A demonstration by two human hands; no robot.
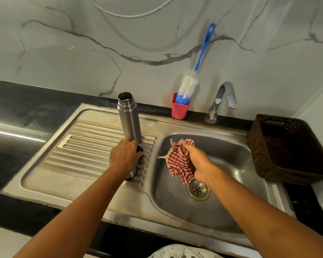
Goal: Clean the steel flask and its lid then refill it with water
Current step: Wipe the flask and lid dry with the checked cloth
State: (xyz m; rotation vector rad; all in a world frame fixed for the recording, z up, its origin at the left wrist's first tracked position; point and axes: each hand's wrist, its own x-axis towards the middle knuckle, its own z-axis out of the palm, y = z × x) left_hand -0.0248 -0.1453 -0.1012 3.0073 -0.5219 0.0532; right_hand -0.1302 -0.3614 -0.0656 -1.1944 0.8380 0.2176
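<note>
The steel flask [129, 120] stands upright and uncapped on the ribbed drainboard [90, 146] of the sink. Just in front of it my left hand [125, 155] is curled over the lid [132, 174]. A steel end of the lid shows below my palm and a dark end by my fingertips; the rest is hidden. My right hand [195, 161] holds a bunched red-and-white checked cloth [179, 161] above the sink basin [231, 161], apart from the flask.
A blue-handled bottle brush [189, 84] stands in a red cup [179, 108] at the back rim. The tap [222, 99] is behind the basin, with no water seen running. A brown woven basket [285, 146] sits to the right. The drain [198, 189] is below the cloth.
</note>
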